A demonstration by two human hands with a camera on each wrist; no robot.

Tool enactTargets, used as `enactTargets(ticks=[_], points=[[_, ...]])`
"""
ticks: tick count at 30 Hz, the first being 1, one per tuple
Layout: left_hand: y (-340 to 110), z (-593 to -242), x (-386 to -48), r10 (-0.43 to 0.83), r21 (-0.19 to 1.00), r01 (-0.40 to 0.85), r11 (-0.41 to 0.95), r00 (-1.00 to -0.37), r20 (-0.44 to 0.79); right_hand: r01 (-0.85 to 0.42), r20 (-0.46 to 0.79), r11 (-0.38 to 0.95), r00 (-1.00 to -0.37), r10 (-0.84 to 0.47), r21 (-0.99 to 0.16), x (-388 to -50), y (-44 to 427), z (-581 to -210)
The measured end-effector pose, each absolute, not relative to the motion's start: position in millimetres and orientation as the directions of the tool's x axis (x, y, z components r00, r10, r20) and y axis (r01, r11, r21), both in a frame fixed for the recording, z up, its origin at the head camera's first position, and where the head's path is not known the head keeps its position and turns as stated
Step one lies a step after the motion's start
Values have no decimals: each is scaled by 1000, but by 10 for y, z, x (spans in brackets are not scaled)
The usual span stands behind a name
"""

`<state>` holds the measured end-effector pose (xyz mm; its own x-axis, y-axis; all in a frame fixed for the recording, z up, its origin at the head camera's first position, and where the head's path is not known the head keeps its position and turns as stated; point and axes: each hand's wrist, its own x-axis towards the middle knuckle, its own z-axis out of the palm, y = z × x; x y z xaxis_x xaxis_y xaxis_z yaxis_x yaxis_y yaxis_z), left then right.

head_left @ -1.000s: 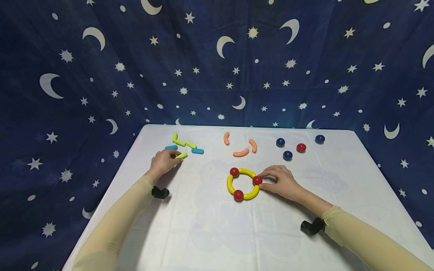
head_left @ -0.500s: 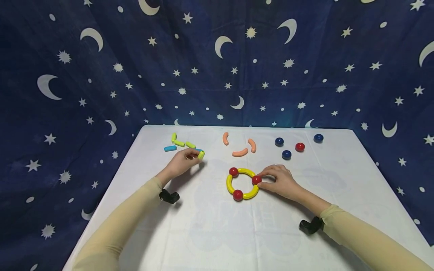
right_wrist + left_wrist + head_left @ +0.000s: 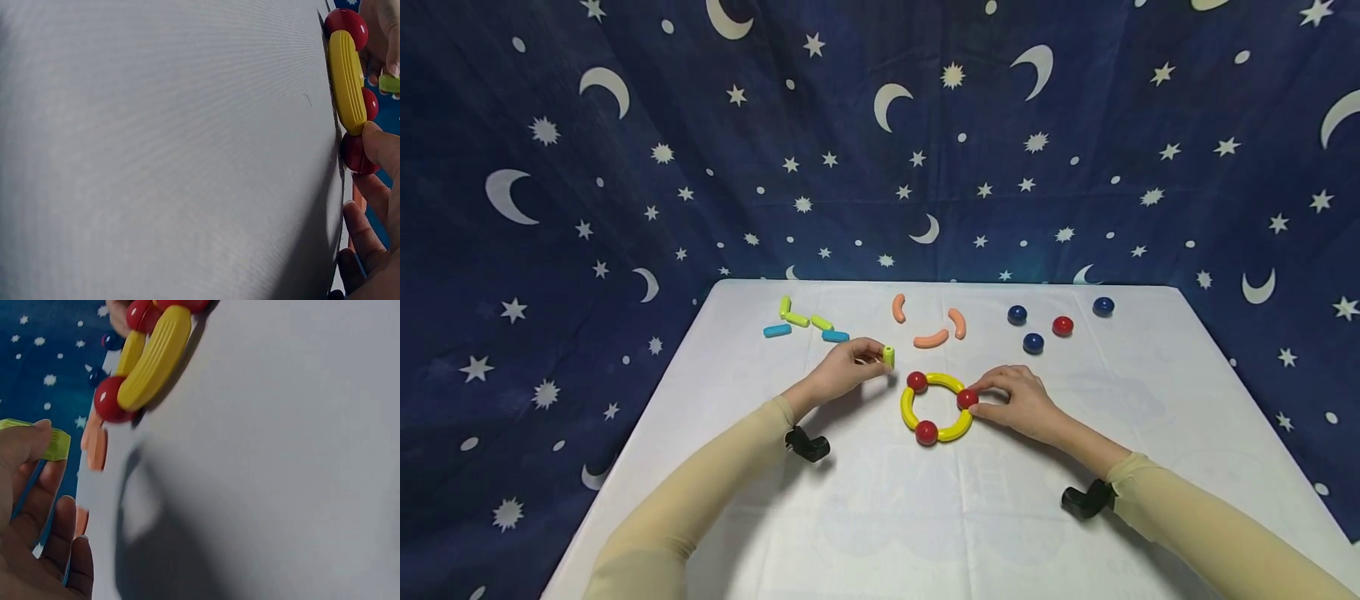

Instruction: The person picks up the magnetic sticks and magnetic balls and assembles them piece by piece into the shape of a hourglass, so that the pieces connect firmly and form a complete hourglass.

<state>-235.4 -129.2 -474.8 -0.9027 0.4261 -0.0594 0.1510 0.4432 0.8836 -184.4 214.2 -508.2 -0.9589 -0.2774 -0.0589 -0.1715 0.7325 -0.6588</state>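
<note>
A ring of curved yellow pieces [image 3: 909,409] joined by three red balls [image 3: 927,432] lies on the white table. My right hand [image 3: 1022,403] pinches the ring's right-hand red ball [image 3: 967,399] between thumb and fingers; the right wrist view shows that ball [image 3: 356,154] under the fingertips. Just up and left of the ring, my left hand [image 3: 847,369] pinches a short lime-green piece [image 3: 888,357], which stands roughly upright. In the left wrist view this green piece [image 3: 57,444] is between thumb and forefinger, apart from the ring.
Behind the left hand lie several lime-green pieces [image 3: 797,319] and two blue pieces [image 3: 777,331]. Three orange curved pieces [image 3: 931,339] lie beyond the ring. Toward the back right are three dark blue balls [image 3: 1033,343] and a red ball [image 3: 1062,326]. A starry cloth [image 3: 850,108] hangs behind the table.
My left hand has picked up the lime-green piece and carried it right toward the ring, turning it from lying flat to upright. The right hand keeps its hold on the red ball.
</note>
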Motion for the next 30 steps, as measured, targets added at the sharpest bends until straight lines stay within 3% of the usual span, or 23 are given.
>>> enactTargets(ticks=[11, 30], points=[[-989, -4786, -2346, 489, 894, 172, 414, -870, -59, -184, -42, 736, -960, -276, -652, -1834, 2136, -5095], [-909, -4851, -2325, 498, 899, 153, 411, -863, -81, -200, -26, 731, -958, -285, -652, -1834, 2142, -5097]])
